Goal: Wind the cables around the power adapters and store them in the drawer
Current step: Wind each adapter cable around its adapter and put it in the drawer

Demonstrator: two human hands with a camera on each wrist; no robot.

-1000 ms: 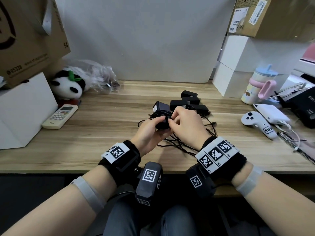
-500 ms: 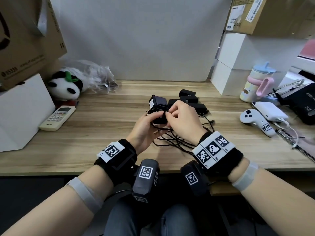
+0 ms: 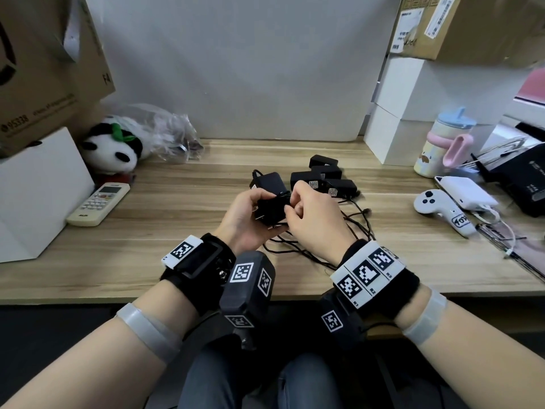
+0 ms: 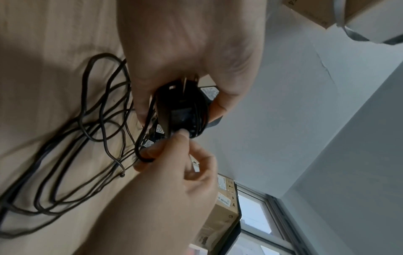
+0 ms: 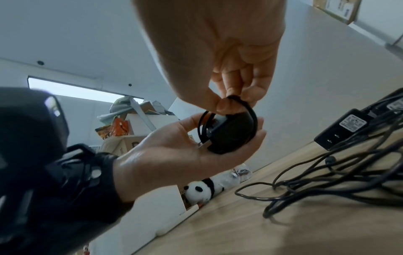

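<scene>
A black power adapter sits in my cupped left hand, held above the worktop.

My right hand, just beside it, pinches its thin black cable, several turns already round the body. Metal prongs point toward my palm; loose cable trails below my right wrist.

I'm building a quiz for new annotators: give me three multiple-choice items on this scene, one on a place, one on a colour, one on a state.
1. Where does the remote lie? A left of the hands; B right of the hands; C on the white box.
2. The cup's lid is: A pink; B blue; C green.
3. The left hand: A rests flat; B holds an adapter; C hangs idle.

A: the remote lies near the panda.
B: the cup has a blue lid.
B: the left hand holds the adapter while the right hand pinches its cable.
</scene>
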